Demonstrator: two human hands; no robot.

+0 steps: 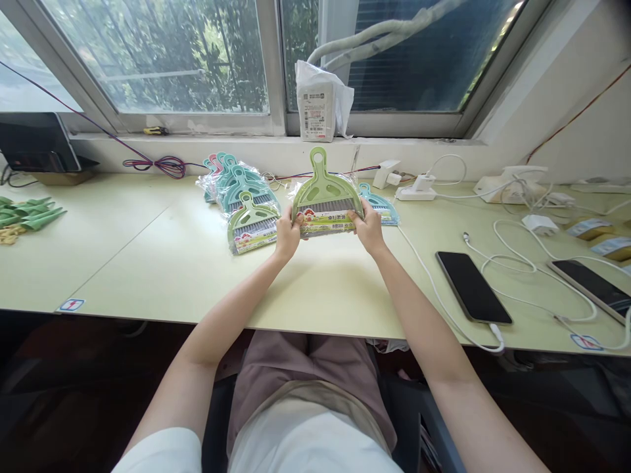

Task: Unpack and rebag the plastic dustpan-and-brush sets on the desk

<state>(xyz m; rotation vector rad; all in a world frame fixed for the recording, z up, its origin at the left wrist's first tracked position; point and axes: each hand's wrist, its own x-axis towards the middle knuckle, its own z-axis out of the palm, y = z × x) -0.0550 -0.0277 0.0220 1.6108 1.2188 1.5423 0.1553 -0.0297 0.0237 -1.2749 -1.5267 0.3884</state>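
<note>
A green dustpan and brush set (327,190) in clear wrap is held up above the table, its handle pointing away from me. My left hand (288,235) grips its lower left corner, thumb on the front. At the lower right corner, my right hand (369,226) pinches it the same way. Just left of it lies another wrapped green dustpan set (254,226). Behind that are piled several wrapped dustpan sets (241,187) in teal, with a pink one at the back. A blue dustpan set (378,205) lies behind my right hand, partly covered.
A black phone (473,287) with a white charging cable (434,295) lies to the right; a second phone (594,286) is beyond it. Power adapters (417,188) line the wall. Green pieces (29,213) lie far left. A wrapped box (318,112) stands on the sill.
</note>
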